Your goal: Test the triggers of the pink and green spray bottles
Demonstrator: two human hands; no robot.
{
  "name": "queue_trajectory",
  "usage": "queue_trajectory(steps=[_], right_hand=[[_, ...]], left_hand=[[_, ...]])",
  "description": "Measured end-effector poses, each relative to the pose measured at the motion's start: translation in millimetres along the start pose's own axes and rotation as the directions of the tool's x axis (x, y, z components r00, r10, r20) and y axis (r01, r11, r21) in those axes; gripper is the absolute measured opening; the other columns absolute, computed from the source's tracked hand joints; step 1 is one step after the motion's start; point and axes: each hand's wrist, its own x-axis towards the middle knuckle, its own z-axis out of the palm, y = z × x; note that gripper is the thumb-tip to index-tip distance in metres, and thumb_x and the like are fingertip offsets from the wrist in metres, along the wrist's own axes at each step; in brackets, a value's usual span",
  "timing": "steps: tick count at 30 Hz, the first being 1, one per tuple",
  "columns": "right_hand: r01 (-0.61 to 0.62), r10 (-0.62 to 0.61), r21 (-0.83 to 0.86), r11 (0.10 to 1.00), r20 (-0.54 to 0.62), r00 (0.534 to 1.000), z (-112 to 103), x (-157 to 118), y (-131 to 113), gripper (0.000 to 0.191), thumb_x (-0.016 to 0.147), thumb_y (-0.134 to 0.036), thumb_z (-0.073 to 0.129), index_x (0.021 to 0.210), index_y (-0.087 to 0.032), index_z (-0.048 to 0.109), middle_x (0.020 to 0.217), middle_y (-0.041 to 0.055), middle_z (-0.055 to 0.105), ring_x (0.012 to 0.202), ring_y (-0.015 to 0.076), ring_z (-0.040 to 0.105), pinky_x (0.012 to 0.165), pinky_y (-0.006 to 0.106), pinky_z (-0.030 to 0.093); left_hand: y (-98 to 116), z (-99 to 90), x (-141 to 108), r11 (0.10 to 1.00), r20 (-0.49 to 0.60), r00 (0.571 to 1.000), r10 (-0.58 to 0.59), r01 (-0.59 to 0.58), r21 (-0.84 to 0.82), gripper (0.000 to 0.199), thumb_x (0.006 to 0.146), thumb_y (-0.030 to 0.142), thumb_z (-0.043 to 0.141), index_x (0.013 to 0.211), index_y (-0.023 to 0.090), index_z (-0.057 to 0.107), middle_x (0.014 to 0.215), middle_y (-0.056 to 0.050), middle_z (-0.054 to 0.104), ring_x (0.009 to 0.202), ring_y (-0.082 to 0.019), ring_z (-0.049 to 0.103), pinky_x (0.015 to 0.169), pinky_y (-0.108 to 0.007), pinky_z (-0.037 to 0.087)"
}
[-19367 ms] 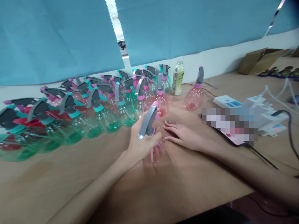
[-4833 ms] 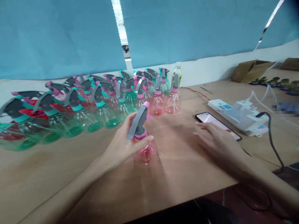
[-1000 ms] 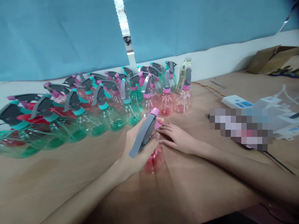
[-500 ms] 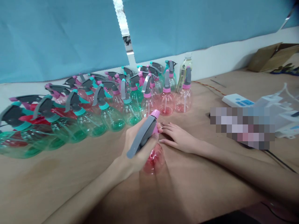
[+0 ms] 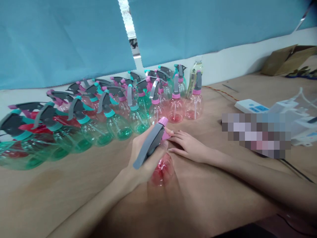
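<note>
Left hand [image 5: 141, 158]: head view, centre; fingers wrapped round the neck of the pink spray bottle [image 5: 162, 172], just below centre.
Right hand [image 5: 189, 145]: right of centre; palm down on table [image 5: 210, 195], fingers slightly spread.
Green bottles [image 5: 121, 128]: middle left.

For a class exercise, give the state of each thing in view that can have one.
Left hand: closed around held spray bottle
Held spray bottle: gripped, trigger head uppermost
Right hand: resting on table
Standing spray bottles: trigger heads attached
Drink bottle: standing
Cardboard box: open
Power strip: unclear whether on
</note>
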Motion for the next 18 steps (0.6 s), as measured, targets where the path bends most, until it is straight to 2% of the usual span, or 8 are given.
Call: queue_trajectory(steps=[5, 11, 15, 18], right_hand=[[0.002, -0.002, -0.023, 1.0, 0.004, 1.0, 0.8, 0.0, 0.8, 0.054, 0.096, -0.051, 0.047, 0.134, -0.014, 0.056, 0.144, 0.0168, 0.052, 0.136, 0.0306, 0.045, 0.113, 0.053, 0.035], [-0.004, 0.004, -0.038, 0.999, 0.001, 1.0, 0.4, -0.3, 0.0, 0.055, 0.097, -0.052, 0.046, 0.133, -0.012, 0.056, 0.144, 0.0178, 0.053, 0.136, 0.0309, 0.046, 0.112, 0.054, 0.036], [0.001, -0.001, -0.037, 0.999, 0.002, 1.0, -0.1, -0.1, 0.0, 0.054, 0.096, -0.052, 0.047, 0.133, -0.013, 0.056, 0.143, 0.0172, 0.054, 0.135, 0.0309, 0.047, 0.111, 0.054, 0.037], [0.002, -0.002, -0.037, 0.999, 0.004, 1.0, -0.3, 0.1, 0.0, 0.054, 0.096, -0.051, 0.047, 0.133, -0.013, 0.056, 0.143, 0.0176, 0.053, 0.135, 0.0311, 0.046, 0.111, 0.054, 0.037]], left_hand=[[-1.6, 5.8, -1.5, 0.998, -0.098, 0.995, 0.009, -0.003, 0.059, 0.014, 0.086, 0.027, 0.062, 0.1, 0.024, 0.062, 0.079, 0.002, 0.058, 0.068, -0.014, 0.054, 0.066, -0.028, 0.05], [-1.9, 5.9, 1.0, 0.996, -0.086, 0.995, 0.045, -0.039, 0.075, 0.011, 0.085, 0.026, 0.061, 0.096, 0.023, 0.06, 0.075, 0.002, 0.055, 0.063, -0.014, 0.051, 0.061, -0.028, 0.048], [-0.6, 5.7, 2.4, 0.997, -0.082, 0.996, 0.045, -0.04, 0.068, 0.019, 0.085, 0.026, 0.061, 0.104, 0.024, 0.06, 0.076, 0.002, 0.056, 0.064, -0.014, 0.052, 0.062, -0.028, 0.049], [0.2, 5.7, 2.6, 0.996, -0.075, 0.996, 0.051, -0.045, 0.073, 0.017, 0.085, 0.025, 0.061, 0.102, 0.024, 0.06, 0.076, 0.003, 0.056, 0.063, -0.013, 0.051, 0.062, -0.027, 0.048]])
